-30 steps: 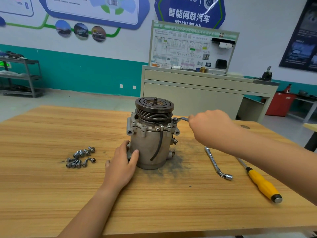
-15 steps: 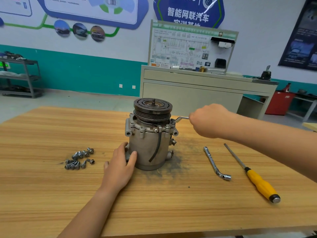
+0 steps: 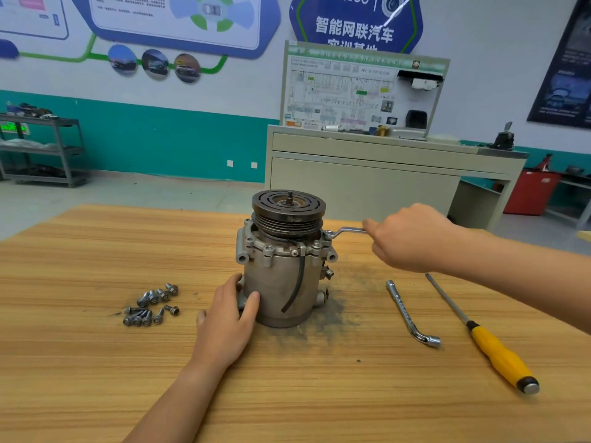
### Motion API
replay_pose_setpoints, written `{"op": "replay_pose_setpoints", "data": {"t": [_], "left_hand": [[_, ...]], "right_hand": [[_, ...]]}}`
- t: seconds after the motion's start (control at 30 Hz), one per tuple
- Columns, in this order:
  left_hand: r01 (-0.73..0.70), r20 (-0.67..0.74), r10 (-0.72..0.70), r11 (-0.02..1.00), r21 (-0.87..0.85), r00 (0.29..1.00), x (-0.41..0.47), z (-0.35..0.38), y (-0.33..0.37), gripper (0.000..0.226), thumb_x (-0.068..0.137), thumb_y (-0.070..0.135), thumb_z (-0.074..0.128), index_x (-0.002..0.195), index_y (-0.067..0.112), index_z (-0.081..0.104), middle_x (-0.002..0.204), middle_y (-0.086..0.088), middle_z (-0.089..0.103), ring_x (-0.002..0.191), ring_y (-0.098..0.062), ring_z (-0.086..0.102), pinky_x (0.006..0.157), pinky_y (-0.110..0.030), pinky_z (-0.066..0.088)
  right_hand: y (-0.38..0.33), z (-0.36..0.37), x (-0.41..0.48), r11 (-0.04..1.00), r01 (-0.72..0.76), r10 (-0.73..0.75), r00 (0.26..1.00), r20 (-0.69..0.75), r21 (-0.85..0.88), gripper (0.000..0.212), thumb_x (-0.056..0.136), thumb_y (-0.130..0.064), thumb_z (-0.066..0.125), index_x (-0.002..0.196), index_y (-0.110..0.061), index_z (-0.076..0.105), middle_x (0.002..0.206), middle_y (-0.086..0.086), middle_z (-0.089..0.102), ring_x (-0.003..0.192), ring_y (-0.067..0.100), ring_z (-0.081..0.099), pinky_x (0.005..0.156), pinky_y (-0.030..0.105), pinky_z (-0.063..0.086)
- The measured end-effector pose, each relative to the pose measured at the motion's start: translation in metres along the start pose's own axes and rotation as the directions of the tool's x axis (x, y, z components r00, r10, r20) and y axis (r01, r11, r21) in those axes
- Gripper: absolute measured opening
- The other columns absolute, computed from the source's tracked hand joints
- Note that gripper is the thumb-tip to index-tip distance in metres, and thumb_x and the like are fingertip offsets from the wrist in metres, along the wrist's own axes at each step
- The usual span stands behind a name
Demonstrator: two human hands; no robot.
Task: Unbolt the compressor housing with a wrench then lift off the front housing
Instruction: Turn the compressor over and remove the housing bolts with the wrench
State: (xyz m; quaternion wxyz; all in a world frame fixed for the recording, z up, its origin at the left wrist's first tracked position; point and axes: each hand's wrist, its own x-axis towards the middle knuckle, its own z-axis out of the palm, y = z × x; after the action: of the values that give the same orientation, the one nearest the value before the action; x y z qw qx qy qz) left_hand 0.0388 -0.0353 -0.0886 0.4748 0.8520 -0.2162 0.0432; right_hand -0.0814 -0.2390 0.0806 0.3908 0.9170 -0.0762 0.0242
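A grey compressor (image 3: 281, 282) stands upright in the middle of the wooden table (image 3: 96, 362), its dark pulley (image 3: 288, 207) on top. The front housing flange (image 3: 271, 249) below the pulley carries several bolts. A slim offset wrench (image 3: 347, 231) sits on a bolt at the flange's right side. My right hand (image 3: 409, 238) grips the wrench's handle, to the right of the pulley. My left hand (image 3: 228, 318) rests against the lower left of the compressor body, fingers straight against it.
Several loose bolts (image 3: 152, 305) lie left of the compressor. An L-shaped socket wrench (image 3: 411, 314) and a yellow-handled screwdriver (image 3: 492, 343) lie to the right. Dark grime (image 3: 335, 308) spreads around the base. A grey training bench (image 3: 383, 174) stands behind the table.
My right hand has swung the wrench handle away from me, round toward the back right of the compressor. My left hand stays on the body.
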Motion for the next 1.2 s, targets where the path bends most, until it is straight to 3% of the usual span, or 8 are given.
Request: {"op": "replay_pose_setpoints", "data": {"t": [0.1,0.2,0.37,0.43,0.57,0.63,0.87,1.2], "left_hand": [[0.006,0.000,-0.006,1.000,-0.009,1.000,0.001,0.000,0.001,0.051,0.095,0.040,0.042,0.141,0.023,0.031,0.138,0.002,0.043,0.122,-0.019,0.048,0.109,-0.052,0.023],[0.014,0.008,-0.014,0.999,-0.046,1.000,0.001,0.000,0.001,0.052,0.095,0.040,0.042,0.143,0.022,0.030,0.139,0.002,0.044,0.123,-0.019,0.048,0.108,-0.052,0.026],[0.012,-0.004,-0.012,0.997,-0.079,1.000,0.000,-0.002,0.000,0.051,0.096,0.037,0.043,0.143,0.020,0.031,0.140,0.000,0.046,0.123,-0.019,0.049,0.107,-0.050,0.030],[0.009,-0.004,-0.010,0.997,-0.082,1.000,0.000,-0.002,0.000,0.051,0.096,0.038,0.042,0.143,0.020,0.031,0.139,0.000,0.046,0.124,-0.019,0.049,0.107,-0.050,0.030],[0.004,-0.003,-0.004,0.996,-0.093,1.000,0.001,-0.002,0.000,0.051,0.095,0.037,0.043,0.142,0.019,0.032,0.138,-0.001,0.048,0.122,-0.019,0.049,0.107,-0.050,0.031],[0.003,0.001,-0.003,0.995,-0.098,1.000,0.000,-0.001,-0.001,0.051,0.095,0.037,0.043,0.142,0.019,0.032,0.138,-0.001,0.047,0.123,-0.019,0.049,0.107,-0.051,0.031],[-0.005,0.011,0.006,0.996,-0.094,1.000,-0.001,-0.003,-0.001,0.052,0.096,0.036,0.043,0.142,0.019,0.031,0.139,-0.001,0.047,0.125,-0.020,0.047,0.107,-0.052,0.030],[-0.002,0.006,0.003,0.997,-0.071,1.000,-0.002,-0.001,-0.001,0.051,0.095,0.036,0.044,0.142,0.019,0.032,0.141,0.001,0.046,0.127,-0.019,0.046,0.109,-0.051,0.028]], "right_hand": [[0.007,0.019,0.022,0.999,-0.032,0.032,0.999,-0.032,0.024,0.024,0.096,-0.011,0.032,0.117,-0.013,0.044,0.060,-0.005,0.037,0.048,0.012,0.034,0.045,0.024,0.025],[-0.002,0.033,0.048,0.989,-0.085,0.095,0.992,-0.083,0.119,0.024,0.093,-0.005,0.039,0.114,-0.014,0.046,0.084,-0.001,0.059,0.077,0.020,0.057,0.079,0.031,0.040],[-0.018,0.036,0.085,0.984,-0.082,0.118,0.966,-0.231,0.158,0.022,0.091,-0.007,0.047,0.112,-0.013,0.052,0.108,0.005,0.063,0.106,0.025,0.056,0.105,0.040,0.027],[-0.014,0.036,0.085,0.975,-0.091,0.144,0.953,-0.268,0.203,0.022,0.093,-0.007,0.044,0.113,-0.013,0.053,0.109,0.006,0.063,0.104,0.024,0.056,0.102,0.036,0.028],[-0.005,0.034,0.056,0.791,-0.195,0.448,0.830,-0.331,0.580,0.022,0.100,-0.019,0.033,0.106,-0.008,0.051,0.078,0.007,0.061,0.062,0.025,0.051,0.055,0.031,0.030],[-0.008,0.031,0.037,0.702,-0.214,0.488,0.840,-0.239,0.679,0.017,0.100,-0.022,0.031,0.097,-0.011,0.044,0.065,0.002,0.049,0.052,0.019,0.042,0.047,0.030,0.024],[-0.029,-0.005,-0.015,0.857,-0.220,0.199,0.975,0.095,0.467,0.010,0.092,-0.013,0.034,0.083,-0.018,0.035,0.065,-0.004,0.040,0.055,0.010,0.038,0.044,0.025,0.026],[-0.030,-0.027,-0.005,0.987,-0.114,0.095,0.983,0.159,0.115,0.012,0.090,-0.002,0.038,0.090,-0.014,0.041,0.064,-0.004,0.039,0.051,0.011,0.037,0.041,0.023,0.025]]}}
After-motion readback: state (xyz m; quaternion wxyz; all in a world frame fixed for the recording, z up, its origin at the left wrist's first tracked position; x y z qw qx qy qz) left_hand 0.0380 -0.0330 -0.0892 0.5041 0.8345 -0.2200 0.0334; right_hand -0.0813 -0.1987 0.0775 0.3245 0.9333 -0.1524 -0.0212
